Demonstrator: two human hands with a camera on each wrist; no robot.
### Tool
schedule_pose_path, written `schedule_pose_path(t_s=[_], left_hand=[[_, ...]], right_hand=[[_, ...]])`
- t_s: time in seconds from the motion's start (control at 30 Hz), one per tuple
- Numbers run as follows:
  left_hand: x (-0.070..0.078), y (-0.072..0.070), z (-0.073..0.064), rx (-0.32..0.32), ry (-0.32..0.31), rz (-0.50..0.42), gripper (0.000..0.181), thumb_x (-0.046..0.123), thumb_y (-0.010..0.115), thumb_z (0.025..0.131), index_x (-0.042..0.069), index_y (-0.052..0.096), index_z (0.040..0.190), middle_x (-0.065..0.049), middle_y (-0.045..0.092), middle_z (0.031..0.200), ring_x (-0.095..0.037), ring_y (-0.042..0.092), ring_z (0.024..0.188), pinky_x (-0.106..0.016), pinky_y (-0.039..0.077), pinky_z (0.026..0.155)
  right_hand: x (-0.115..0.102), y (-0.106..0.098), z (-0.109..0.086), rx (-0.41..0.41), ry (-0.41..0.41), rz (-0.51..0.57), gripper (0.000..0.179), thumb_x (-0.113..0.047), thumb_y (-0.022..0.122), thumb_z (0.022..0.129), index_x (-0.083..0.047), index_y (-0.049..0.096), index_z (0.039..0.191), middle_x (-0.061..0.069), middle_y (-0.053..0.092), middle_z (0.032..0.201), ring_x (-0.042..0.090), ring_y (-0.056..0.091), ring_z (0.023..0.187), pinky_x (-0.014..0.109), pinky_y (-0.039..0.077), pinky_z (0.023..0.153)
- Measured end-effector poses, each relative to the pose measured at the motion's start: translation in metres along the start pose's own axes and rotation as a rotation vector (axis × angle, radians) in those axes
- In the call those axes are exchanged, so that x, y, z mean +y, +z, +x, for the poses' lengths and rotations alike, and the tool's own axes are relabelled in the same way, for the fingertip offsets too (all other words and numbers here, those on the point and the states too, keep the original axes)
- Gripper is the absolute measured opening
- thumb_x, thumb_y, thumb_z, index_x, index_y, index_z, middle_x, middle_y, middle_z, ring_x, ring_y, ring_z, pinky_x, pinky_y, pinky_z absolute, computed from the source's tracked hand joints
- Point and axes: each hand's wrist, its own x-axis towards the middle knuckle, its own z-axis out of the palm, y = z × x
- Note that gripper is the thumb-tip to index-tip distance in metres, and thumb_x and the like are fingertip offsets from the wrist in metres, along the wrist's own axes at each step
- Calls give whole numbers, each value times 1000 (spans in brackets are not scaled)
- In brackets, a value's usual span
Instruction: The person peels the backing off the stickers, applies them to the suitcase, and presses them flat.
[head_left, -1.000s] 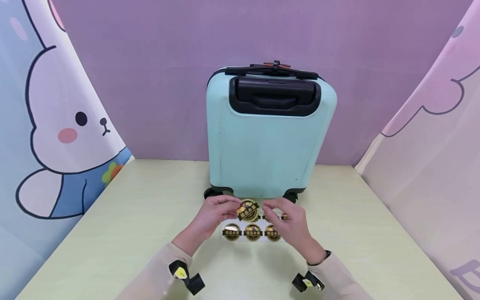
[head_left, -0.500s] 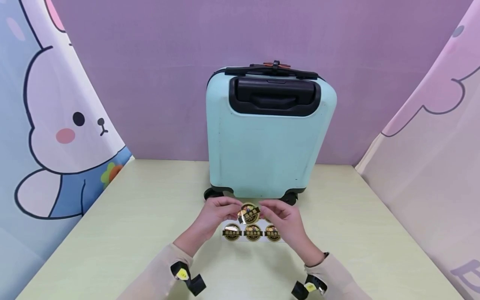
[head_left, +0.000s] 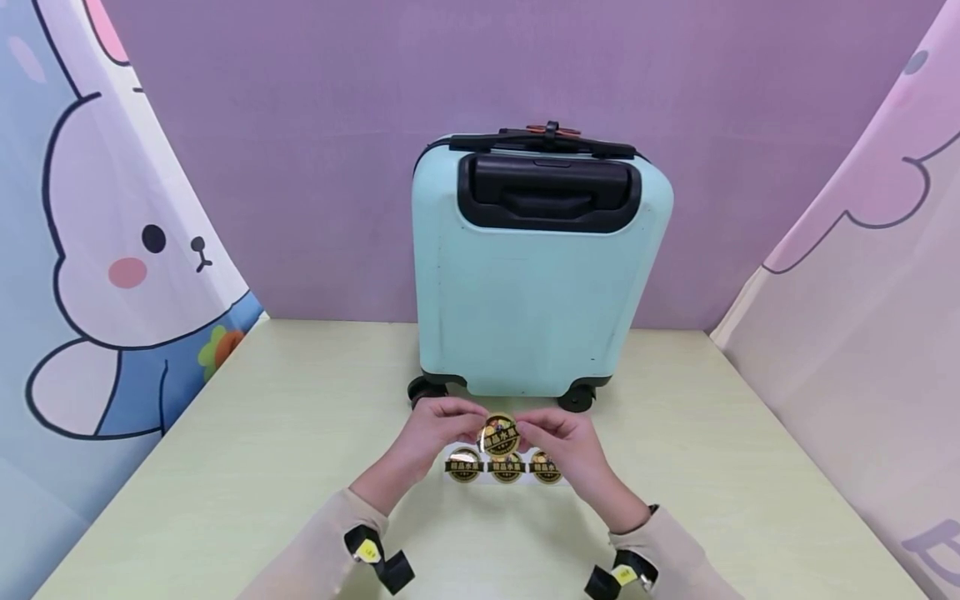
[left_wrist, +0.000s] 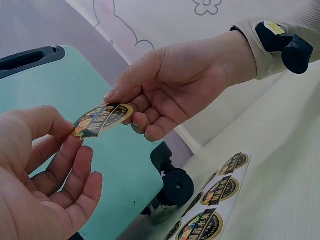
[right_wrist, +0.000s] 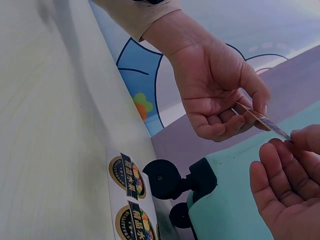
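Observation:
A round gold-and-black sticker (head_left: 500, 435) with a dark banner is held up between both hands. My left hand (head_left: 438, 429) pinches its left edge between thumb and fingertips. On the opposite edge, my right hand (head_left: 566, 437) pinches it the same way, as the left wrist view shows with the sticker (left_wrist: 102, 121) stretched between the fingers. Seen from the right wrist, the sticker (right_wrist: 265, 121) appears nearly edge-on. Below the hands lies a white sheet of matching stickers (head_left: 480, 482), its back row hidden by the hands and the held sticker.
A mint-green suitcase (head_left: 540, 308) stands upright on the pale table (head_left: 315, 375) behind the hands, its black wheels (head_left: 576, 398) close past the fingers. A purple backdrop (head_left: 300, 167) rises behind it. Printed cloth panels (head_left: 127, 208) flank both sides.
My right hand has come left onto the sticker's free edge, which only my left hand held before. Both hands have lowered slightly, and the sticker has turned more level.

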Motion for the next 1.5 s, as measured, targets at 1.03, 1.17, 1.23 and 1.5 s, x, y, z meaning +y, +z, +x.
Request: schedule_pose_path(t_s=[1.03,1.17,1.23,1.5], left_hand=[[1,0,-3,31,19,89,23,4,70,90,-13,70,107,-12,74,94,-14,69,80,-38,59,84],[-1,-1,-4,43,26,90,24,3,70,90,-13,70,107,-14,74,98,-15,69,82,-47,58,87],[-2,0,-3,46,28,82,24,2,70,90,-13,69,108,-15,74,99,-16,69,83,-48,57,88],[1,1,-3,59,32,37,28,1,68,91,-16,65,113,-16,73,101,-15,70,87,-35,59,85]], right_hand=[[-7,-1,-1,75,99,-111,13,2,70,89,12,71,98,13,71,75,13,68,64,31,60,61],[-10,-1,-2,89,88,-95,14,2,70,89,13,70,97,17,71,77,12,68,64,29,60,62],[-10,-1,-2,98,82,-90,13,3,70,89,14,70,97,17,71,77,12,68,63,27,60,62],[-9,-6,0,141,72,-54,11,6,67,90,14,69,96,15,72,79,12,68,65,30,61,66]])
